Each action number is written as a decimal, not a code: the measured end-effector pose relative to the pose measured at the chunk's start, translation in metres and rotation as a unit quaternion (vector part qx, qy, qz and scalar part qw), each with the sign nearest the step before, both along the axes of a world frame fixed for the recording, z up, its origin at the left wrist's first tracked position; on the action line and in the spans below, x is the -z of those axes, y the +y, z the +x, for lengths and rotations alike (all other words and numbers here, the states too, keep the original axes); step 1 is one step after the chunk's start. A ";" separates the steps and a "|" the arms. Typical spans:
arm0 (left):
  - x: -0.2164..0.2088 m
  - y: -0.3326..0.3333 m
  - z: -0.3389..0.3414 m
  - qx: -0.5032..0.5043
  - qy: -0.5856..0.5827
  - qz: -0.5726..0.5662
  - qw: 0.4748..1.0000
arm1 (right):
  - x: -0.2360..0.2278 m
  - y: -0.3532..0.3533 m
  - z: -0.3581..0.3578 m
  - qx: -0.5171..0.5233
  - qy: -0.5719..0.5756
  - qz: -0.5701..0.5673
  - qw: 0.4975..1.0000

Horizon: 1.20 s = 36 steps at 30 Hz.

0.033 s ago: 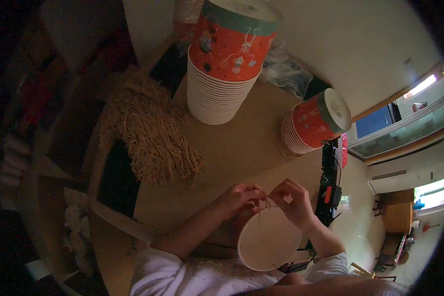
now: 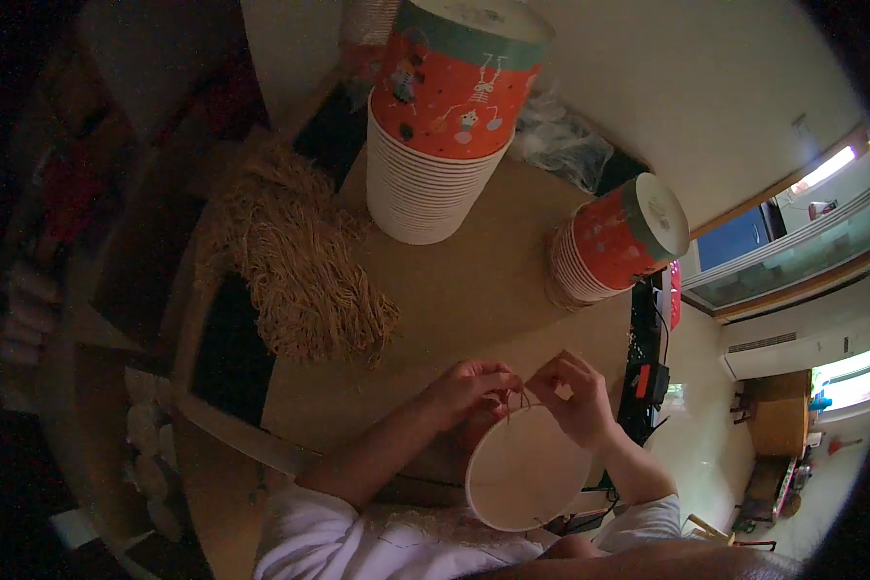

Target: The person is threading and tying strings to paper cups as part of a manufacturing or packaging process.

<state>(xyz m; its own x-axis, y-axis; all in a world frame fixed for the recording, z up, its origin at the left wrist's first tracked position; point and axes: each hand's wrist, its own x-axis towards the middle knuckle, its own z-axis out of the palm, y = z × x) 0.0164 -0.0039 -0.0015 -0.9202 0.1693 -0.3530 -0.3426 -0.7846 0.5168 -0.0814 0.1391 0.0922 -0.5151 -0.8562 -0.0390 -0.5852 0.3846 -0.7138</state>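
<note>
A paper bucket (image 2: 530,471) is tilted against my front, its pale inside facing up and a bit of red outer wall showing at its left. At its far rim my left hand (image 2: 476,391) is closed in a pinch on a thin brown cord (image 2: 524,398). My right hand (image 2: 575,394) pinches the same bit of cord from the other side, fingertips almost meeting the left ones. The cord passes at the rim; whether it is knotted there is too small to tell. Both forearms rest near the table's front edge.
Left on the brown tabletop (image 2: 474,300) lies a heap of loose brown cords (image 2: 300,261). A tall upside-down stack of orange and green paper buckets (image 2: 435,126) stands behind, a shorter stack (image 2: 614,237) at right. Clear plastic bags (image 2: 561,140) and a black power strip (image 2: 648,387) edge the table.
</note>
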 end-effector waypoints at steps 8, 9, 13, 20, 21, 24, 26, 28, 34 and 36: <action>-0.005 0.000 0.000 0.005 -0.025 0.020 0.999 | 0.002 0.004 0.008 -0.020 0.186 -0.055 0.981; -0.004 0.002 0.001 -0.007 -0.015 0.025 1.000 | 0.000 0.002 0.009 -0.020 0.186 -0.055 0.981; 0.002 0.008 0.003 -0.053 0.023 0.013 0.998 | 0.001 0.002 0.011 -0.001 0.170 -0.073 0.983; -0.010 0.005 0.002 -0.043 -0.012 -0.012 0.999 | -0.004 0.001 0.010 0.070 -0.011 -0.048 0.996; -0.013 0.004 0.001 -0.031 -0.002 -0.022 0.999 | -0.004 0.002 0.011 0.069 -0.011 -0.046 0.996; -0.007 0.007 0.002 -0.026 0.006 -0.021 0.999 | -0.002 -0.001 0.016 0.001 0.180 -0.073 0.981; -0.001 0.008 0.001 -0.029 0.005 -0.008 1.000 | -0.001 -0.005 0.016 -0.010 0.274 -0.103 0.956; 0.000 0.007 0.001 -0.015 0.003 0.001 1.000 | -0.003 -0.005 0.016 -0.025 0.290 -0.100 0.952; -0.003 0.008 0.001 -0.075 0.002 0.049 0.996 | -0.005 -0.001 0.011 -0.004 0.189 -0.061 0.980; -0.005 0.006 0.002 -0.069 0.015 0.055 0.996 | -0.003 0.002 0.009 0.006 0.113 -0.036 0.993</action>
